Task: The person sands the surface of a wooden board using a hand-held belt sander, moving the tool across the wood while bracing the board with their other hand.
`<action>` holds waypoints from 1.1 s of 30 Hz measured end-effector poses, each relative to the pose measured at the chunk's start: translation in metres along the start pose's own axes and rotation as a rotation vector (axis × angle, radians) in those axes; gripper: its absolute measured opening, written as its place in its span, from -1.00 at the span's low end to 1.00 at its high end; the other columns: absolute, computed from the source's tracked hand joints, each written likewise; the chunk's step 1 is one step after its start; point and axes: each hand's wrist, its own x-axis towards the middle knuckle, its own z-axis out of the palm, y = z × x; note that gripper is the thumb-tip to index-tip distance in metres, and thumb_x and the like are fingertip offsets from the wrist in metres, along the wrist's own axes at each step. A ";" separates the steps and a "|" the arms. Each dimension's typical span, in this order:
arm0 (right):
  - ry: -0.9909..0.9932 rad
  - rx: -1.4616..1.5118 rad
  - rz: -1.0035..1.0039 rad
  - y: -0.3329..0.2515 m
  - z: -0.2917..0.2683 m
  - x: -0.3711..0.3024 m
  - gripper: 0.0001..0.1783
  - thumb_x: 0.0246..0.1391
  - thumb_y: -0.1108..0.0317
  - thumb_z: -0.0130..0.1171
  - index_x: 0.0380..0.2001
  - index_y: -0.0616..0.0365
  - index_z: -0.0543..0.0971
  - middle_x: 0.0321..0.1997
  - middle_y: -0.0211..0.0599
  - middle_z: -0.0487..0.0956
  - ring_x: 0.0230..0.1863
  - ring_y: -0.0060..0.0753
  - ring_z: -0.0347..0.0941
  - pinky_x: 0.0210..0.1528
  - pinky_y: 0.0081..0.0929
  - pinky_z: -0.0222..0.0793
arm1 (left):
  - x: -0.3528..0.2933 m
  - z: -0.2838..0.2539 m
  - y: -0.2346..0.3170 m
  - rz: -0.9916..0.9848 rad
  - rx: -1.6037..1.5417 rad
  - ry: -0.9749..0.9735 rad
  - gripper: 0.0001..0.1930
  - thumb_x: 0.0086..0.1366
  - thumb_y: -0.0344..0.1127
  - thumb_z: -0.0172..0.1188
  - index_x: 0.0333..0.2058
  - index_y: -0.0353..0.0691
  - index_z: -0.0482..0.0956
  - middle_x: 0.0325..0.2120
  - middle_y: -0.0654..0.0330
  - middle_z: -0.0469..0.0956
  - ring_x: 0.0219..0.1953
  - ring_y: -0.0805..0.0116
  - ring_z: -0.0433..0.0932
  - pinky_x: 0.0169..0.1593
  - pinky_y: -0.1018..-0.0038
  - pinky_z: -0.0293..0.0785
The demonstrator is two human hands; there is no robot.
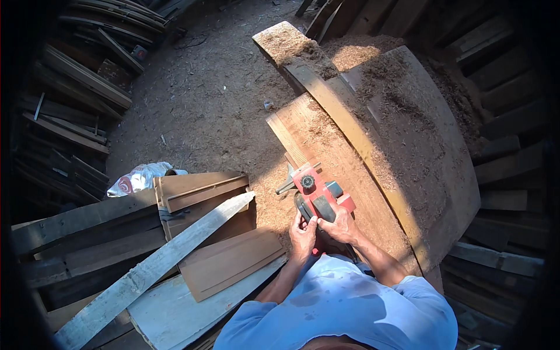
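In front of my body is a red and black electric hand planer (322,204) with a round black knob at its far end. It sits at the left edge of a wide wooden board (344,166). My right hand (341,226) wraps the planer's black rear handle, its thumb lying across the grip. Close beside it, my left hand (303,238) has its fingers closed against the planer's black side part; the fingertips are partly hidden. A metal guide piece (286,186) juts from the planer's left side.
A yellow-edged curved beam (329,96) runs along the board's right, with a large panel (434,99) under heaped shavings beyond. At left, a pale plank (157,271) slants over stacked boards (230,262) near a white plastic bag (140,179). More timber (84,76) lines the far left.
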 end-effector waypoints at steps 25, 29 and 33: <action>0.083 -0.059 -0.245 -0.061 0.029 0.214 -0.52 -0.01 0.13 0.28 -0.20 0.38 0.59 -0.29 0.12 0.67 -0.23 0.05 0.65 -0.10 -0.10 0.56 | 0.197 -0.039 0.097 0.287 0.109 0.062 -0.67 0.46 -0.29 0.33 0.11 -0.31 0.64 -0.18 0.31 0.69 -0.21 0.59 0.57 -0.10 0.54 0.52; 0.023 0.004 -0.034 -0.023 0.011 0.103 -0.46 0.08 0.09 0.37 -0.03 0.33 0.63 -0.15 0.11 0.69 -0.08 0.03 0.68 0.00 -0.16 0.57 | 0.092 -0.011 0.051 0.106 0.000 0.043 -0.67 0.46 -0.32 0.33 0.13 -0.28 0.60 -0.21 0.32 0.67 -0.26 0.63 0.56 -0.19 0.59 0.54; 0.035 -0.007 -0.058 -0.006 0.001 0.015 -0.51 0.17 0.10 0.40 0.00 0.27 0.65 -0.11 0.06 0.71 -0.03 -0.04 0.70 0.07 -0.14 0.57 | 0.012 0.004 0.005 0.030 -0.052 0.011 -0.50 0.48 -0.34 0.28 0.31 -0.35 0.43 -0.01 0.19 0.66 -0.06 0.54 0.62 -0.02 0.56 0.59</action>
